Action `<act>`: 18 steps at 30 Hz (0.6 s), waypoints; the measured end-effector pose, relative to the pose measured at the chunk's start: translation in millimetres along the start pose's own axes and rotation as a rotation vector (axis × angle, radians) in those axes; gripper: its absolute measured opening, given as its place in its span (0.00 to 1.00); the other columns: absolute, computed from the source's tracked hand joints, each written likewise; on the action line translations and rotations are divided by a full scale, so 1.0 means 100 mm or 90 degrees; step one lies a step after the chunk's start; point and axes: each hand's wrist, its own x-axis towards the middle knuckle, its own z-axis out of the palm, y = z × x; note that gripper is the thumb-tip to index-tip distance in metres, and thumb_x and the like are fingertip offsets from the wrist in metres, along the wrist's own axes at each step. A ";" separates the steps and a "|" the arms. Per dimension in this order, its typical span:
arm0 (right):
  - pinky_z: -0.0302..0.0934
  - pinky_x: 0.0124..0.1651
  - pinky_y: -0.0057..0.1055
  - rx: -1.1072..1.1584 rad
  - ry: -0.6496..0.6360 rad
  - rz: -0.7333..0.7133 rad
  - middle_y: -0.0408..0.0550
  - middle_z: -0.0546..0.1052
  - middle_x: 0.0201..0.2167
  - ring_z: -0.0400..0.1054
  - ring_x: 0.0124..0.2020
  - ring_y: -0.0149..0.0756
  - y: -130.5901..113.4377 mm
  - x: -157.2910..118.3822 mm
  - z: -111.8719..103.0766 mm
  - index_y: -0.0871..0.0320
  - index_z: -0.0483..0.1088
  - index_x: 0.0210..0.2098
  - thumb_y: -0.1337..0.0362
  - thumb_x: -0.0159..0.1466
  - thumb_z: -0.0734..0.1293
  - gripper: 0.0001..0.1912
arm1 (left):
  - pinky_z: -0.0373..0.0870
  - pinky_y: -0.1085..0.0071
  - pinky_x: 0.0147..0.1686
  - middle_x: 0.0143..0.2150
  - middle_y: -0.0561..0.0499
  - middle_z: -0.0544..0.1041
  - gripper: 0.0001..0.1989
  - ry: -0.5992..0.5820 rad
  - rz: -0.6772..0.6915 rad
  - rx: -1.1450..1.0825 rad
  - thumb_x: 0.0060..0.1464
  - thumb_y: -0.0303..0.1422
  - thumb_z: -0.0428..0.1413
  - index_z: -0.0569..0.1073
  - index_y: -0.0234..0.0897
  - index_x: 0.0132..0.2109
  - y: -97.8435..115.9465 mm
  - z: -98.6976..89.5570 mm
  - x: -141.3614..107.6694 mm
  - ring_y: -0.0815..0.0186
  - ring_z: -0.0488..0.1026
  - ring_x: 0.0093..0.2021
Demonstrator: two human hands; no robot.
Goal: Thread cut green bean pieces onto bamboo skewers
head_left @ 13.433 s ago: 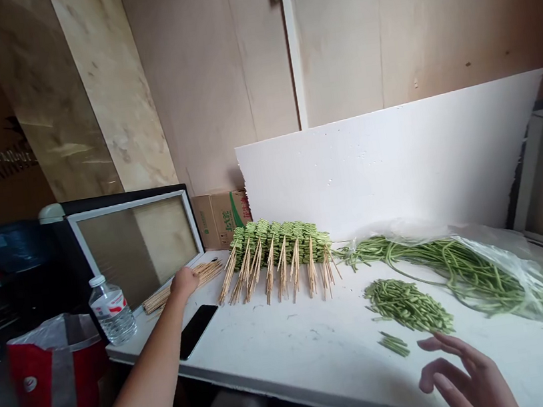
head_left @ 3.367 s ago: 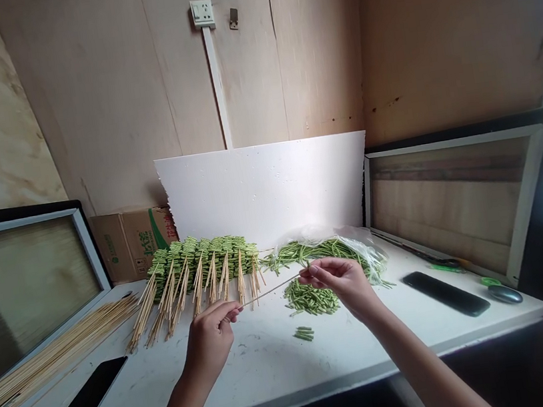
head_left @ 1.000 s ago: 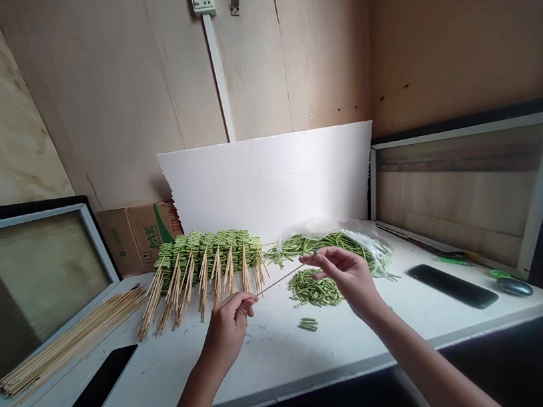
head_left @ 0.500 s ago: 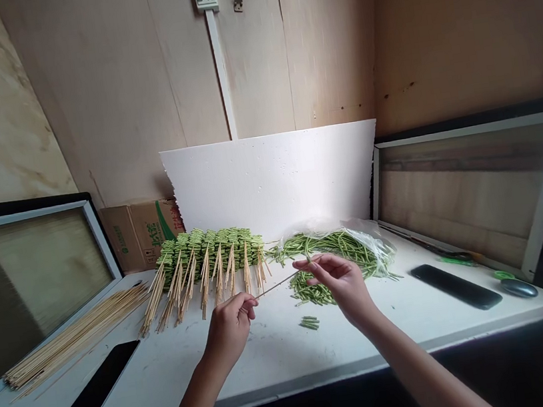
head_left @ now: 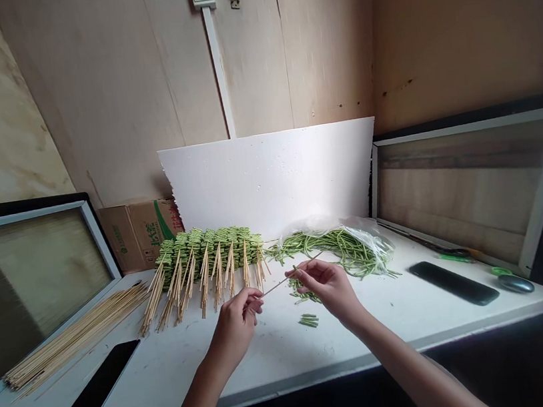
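My left hand [head_left: 239, 316] is closed in a pinch on the lower end of a thin bamboo skewer [head_left: 276, 287]. The skewer slants up to the right, and its far end shows beyond my right hand [head_left: 328, 288]. That hand pinches a short green bean piece [head_left: 296, 271] at the skewer; the fingers partly hide it. Below lie several cut bean pieces [head_left: 309, 320] in a small group. A heap of cut beans [head_left: 299, 288] sits partly behind my right hand. Long uncut beans [head_left: 327, 241] spill from a clear plastic bag [head_left: 368, 237].
Filled bean skewers [head_left: 207, 246] are stacked at the back left, sticks toward me. Loose bamboo skewers [head_left: 75, 335] lie at the left, near a black phone [head_left: 98, 388]. Another phone [head_left: 454, 282] and a mouse [head_left: 516, 283] are at the right. A white foam board [head_left: 273, 183] stands behind.
My right hand has moved slightly left and down along the skewer with the bean piece. The skewer's far end now shows past its fingers. My left hand has shifted a little right.
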 end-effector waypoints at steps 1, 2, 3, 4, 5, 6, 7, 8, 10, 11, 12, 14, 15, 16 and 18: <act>0.78 0.38 0.38 0.000 -0.001 0.003 0.54 0.84 0.39 0.79 0.44 0.48 0.01 0.01 -0.01 0.57 0.78 0.36 0.50 0.59 0.76 0.17 | 0.68 0.72 0.30 0.30 0.51 0.76 0.11 0.016 0.002 -0.003 0.66 0.36 0.50 0.76 0.37 0.43 0.00 0.01 0.00 0.67 0.72 0.27; 0.78 0.38 0.38 0.001 -0.006 0.006 0.54 0.84 0.39 0.79 0.43 0.48 0.03 0.01 -0.01 0.57 0.78 0.36 0.50 0.59 0.76 0.17 | 0.68 0.72 0.30 0.29 0.51 0.76 0.11 0.028 0.005 -0.003 0.66 0.35 0.50 0.75 0.37 0.41 -0.01 0.03 0.00 0.67 0.72 0.26; 0.78 0.38 0.38 0.004 -0.012 0.007 0.54 0.84 0.39 0.79 0.44 0.48 0.04 0.01 -0.01 0.57 0.78 0.36 0.50 0.59 0.76 0.17 | 0.68 0.72 0.30 0.28 0.51 0.75 0.11 0.034 0.008 -0.002 0.66 0.34 0.50 0.75 0.37 0.39 -0.03 0.03 0.00 0.67 0.72 0.26; 0.78 0.38 0.38 0.009 -0.018 0.008 0.54 0.84 0.39 0.79 0.44 0.48 0.04 0.00 0.00 0.57 0.77 0.36 0.50 0.59 0.76 0.17 | 0.67 0.73 0.29 0.27 0.52 0.74 0.12 0.034 0.012 0.001 0.66 0.33 0.49 0.75 0.37 0.38 -0.04 0.04 -0.01 0.68 0.71 0.25; 0.78 0.38 0.38 0.014 -0.025 0.006 0.54 0.84 0.39 0.79 0.45 0.49 0.04 -0.01 0.00 0.57 0.77 0.37 0.50 0.59 0.76 0.16 | 0.66 0.73 0.28 0.26 0.52 0.74 0.12 0.034 0.014 0.005 0.65 0.32 0.48 0.75 0.37 0.38 -0.05 0.04 -0.01 0.68 0.71 0.25; 0.78 0.38 0.38 0.017 -0.031 0.004 0.54 0.84 0.39 0.79 0.45 0.49 0.04 -0.02 0.01 0.57 0.77 0.37 0.50 0.59 0.76 0.16 | 0.66 0.73 0.28 0.26 0.53 0.73 0.12 0.031 0.014 0.008 0.65 0.31 0.47 0.75 0.37 0.38 -0.06 0.04 -0.02 0.68 0.70 0.25; 0.78 0.38 0.38 0.017 -0.037 0.003 0.54 0.84 0.38 0.79 0.45 0.49 0.04 -0.03 0.03 0.57 0.77 0.37 0.50 0.59 0.76 0.16 | 0.65 0.74 0.28 0.26 0.53 0.73 0.13 0.025 0.013 0.010 0.65 0.30 0.47 0.75 0.37 0.38 -0.07 0.04 -0.02 0.68 0.70 0.25; 0.78 0.38 0.38 0.014 -0.043 0.002 0.54 0.84 0.38 0.79 0.45 0.49 0.03 -0.04 0.04 0.57 0.77 0.37 0.50 0.59 0.76 0.16 | 0.65 0.74 0.28 0.26 0.53 0.73 0.13 0.017 0.010 0.009 0.64 0.29 0.46 0.75 0.37 0.38 -0.07 0.03 -0.02 0.68 0.70 0.25; 0.78 0.38 0.38 0.007 -0.057 0.003 0.55 0.84 0.39 0.79 0.45 0.48 0.02 -0.05 0.06 0.57 0.77 0.38 0.50 0.59 0.76 0.17 | 0.65 0.74 0.28 0.25 0.53 0.72 0.13 -0.014 0.001 -0.005 0.63 0.27 0.46 0.75 0.37 0.37 -0.06 0.03 -0.02 0.69 0.69 0.24; 0.78 0.38 0.38 0.007 -0.063 0.005 0.55 0.84 0.39 0.79 0.46 0.48 0.02 -0.06 0.06 0.57 0.77 0.38 0.50 0.59 0.76 0.17 | 0.64 0.74 0.27 0.24 0.53 0.71 0.13 -0.033 -0.005 -0.015 0.62 0.27 0.46 0.74 0.37 0.36 -0.06 0.03 -0.03 0.69 0.68 0.24; 0.77 0.39 0.38 0.008 -0.068 0.007 0.55 0.84 0.40 0.78 0.47 0.49 0.01 -0.05 0.07 0.57 0.77 0.38 0.49 0.59 0.76 0.17 | 0.64 0.74 0.27 0.24 0.54 0.71 0.12 -0.050 -0.012 -0.024 0.62 0.27 0.46 0.74 0.36 0.36 -0.05 0.03 -0.03 0.69 0.67 0.23; 0.77 0.39 0.38 0.008 -0.085 0.009 0.55 0.83 0.41 0.78 0.48 0.49 0.01 -0.04 0.05 0.57 0.77 0.38 0.49 0.60 0.75 0.18 | 0.64 0.74 0.26 0.22 0.54 0.70 0.12 -0.073 -0.023 -0.033 0.62 0.28 0.46 0.73 0.37 0.35 -0.05 0.03 -0.02 0.69 0.66 0.22; 0.77 0.40 0.38 -0.001 -0.097 0.008 0.55 0.83 0.41 0.78 0.48 0.48 0.01 -0.02 0.03 0.57 0.77 0.38 0.48 0.60 0.75 0.18 | 0.63 0.73 0.26 0.22 0.54 0.69 0.12 -0.077 -0.028 -0.033 0.63 0.28 0.46 0.73 0.37 0.34 -0.06 0.04 -0.02 0.69 0.66 0.22; 0.77 0.41 0.38 -0.016 -0.111 0.007 0.55 0.83 0.42 0.78 0.47 0.47 0.01 0.00 0.00 0.57 0.78 0.39 0.48 0.60 0.75 0.19 | 0.63 0.73 0.26 0.22 0.55 0.69 0.12 -0.074 -0.032 -0.031 0.63 0.30 0.46 0.73 0.37 0.34 -0.08 0.04 -0.01 0.69 0.66 0.22; 0.76 0.42 0.39 -0.076 -0.140 0.008 0.54 0.83 0.45 0.78 0.44 0.45 0.02 0.04 -0.11 0.57 0.78 0.45 0.48 0.61 0.73 0.21 | 0.63 0.73 0.26 0.23 0.55 0.69 0.13 -0.047 -0.040 -0.024 0.65 0.33 0.46 0.73 0.37 0.35 -0.15 0.03 0.01 0.69 0.66 0.22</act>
